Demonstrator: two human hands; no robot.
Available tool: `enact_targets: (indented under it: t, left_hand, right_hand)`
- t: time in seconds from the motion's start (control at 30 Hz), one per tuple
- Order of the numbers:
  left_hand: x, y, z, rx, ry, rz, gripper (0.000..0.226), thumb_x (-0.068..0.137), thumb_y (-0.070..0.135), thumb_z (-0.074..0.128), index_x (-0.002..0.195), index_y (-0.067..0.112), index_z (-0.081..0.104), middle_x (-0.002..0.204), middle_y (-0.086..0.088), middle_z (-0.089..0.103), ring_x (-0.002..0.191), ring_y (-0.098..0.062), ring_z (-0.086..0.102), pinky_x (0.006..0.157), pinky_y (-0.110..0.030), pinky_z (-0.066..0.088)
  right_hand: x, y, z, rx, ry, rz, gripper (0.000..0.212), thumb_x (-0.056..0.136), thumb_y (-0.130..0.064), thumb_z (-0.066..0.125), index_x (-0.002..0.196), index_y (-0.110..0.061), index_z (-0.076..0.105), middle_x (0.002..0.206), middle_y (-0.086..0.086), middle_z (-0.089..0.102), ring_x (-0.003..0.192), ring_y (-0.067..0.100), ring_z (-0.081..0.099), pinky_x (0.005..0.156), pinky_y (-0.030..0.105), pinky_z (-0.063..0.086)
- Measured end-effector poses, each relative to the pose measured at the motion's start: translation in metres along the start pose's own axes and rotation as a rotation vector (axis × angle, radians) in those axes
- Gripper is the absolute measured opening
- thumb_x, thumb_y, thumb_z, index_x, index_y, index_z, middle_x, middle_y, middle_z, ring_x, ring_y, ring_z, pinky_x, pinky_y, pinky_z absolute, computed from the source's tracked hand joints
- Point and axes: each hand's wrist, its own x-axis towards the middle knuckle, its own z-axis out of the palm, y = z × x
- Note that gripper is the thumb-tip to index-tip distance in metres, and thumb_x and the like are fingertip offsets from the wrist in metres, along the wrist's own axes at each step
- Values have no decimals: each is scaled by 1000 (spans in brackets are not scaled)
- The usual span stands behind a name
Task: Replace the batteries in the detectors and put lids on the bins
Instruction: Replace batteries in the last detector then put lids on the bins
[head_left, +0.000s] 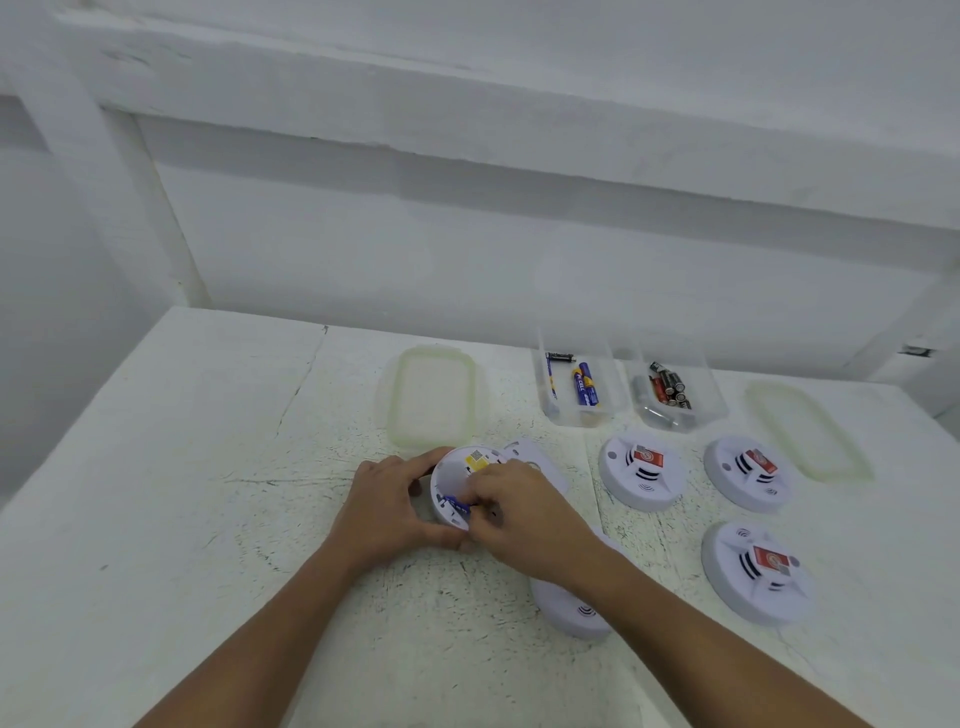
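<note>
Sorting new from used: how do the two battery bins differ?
The left bin holds only a few batteries, the right bin a fuller heap. The left bin's are mostly blue; the right bin's are black and red. Both are clear, lidless and stand side by side.

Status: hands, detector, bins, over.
Left hand grips opened detector. Right hand pinches blue battery into it. Left bin, right bin unlidded. Right forearm over another detector.
</note>
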Motion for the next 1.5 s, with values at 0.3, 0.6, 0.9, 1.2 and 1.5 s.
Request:
enact_targets:
  t: [0.3,0.6,0.9,1.2,1.5]
  left_hand:
    - [4,-9,1,-23,-68,-30,108,29,89,65,129,56,43,95,15,63,91,-2,52,91,-24,29]
    - [4,-11,2,-6,-66,-15,101,31,92,62,124,65,35,95,16,62,91,0,50,89,-23,28]
    - [4,-9,1,-3,-60,-8,96,31,91,61,120,68,33,88,17,55,88,2,46,83,-16,26]
    - [4,-10,1,9,-62,-14,105,31,94,57,127,61,35,87,16,54,88,0,45,81,-20,27]
    - [3,-11,3,4,-47,-7,103,32,94,57,127,61,33,87,14,55,87,2,45,84,-23,27]
  right_hand:
    - [1,19,-19,165,-224,135,19,90,-21,60,107,-24,69,96,-2,72,87,13,64,80,28,51]
    - [8,24,-19,302,-248,119,19,87,-10,64,105,-13,73,123,-10,65,106,-5,58,92,10,45]
    - [15,31,-16,331,-251,113,19,86,-9,67,103,-11,74,117,-5,69,107,-3,60,95,16,47]
    - [15,34,-13,323,-237,108,20,86,-7,66,104,-10,74,116,-3,69,108,-4,59,94,11,46]
    - [15,35,-10,229,-241,87,22,88,-10,64,109,-11,72,121,-3,66,113,-1,56,91,-1,37]
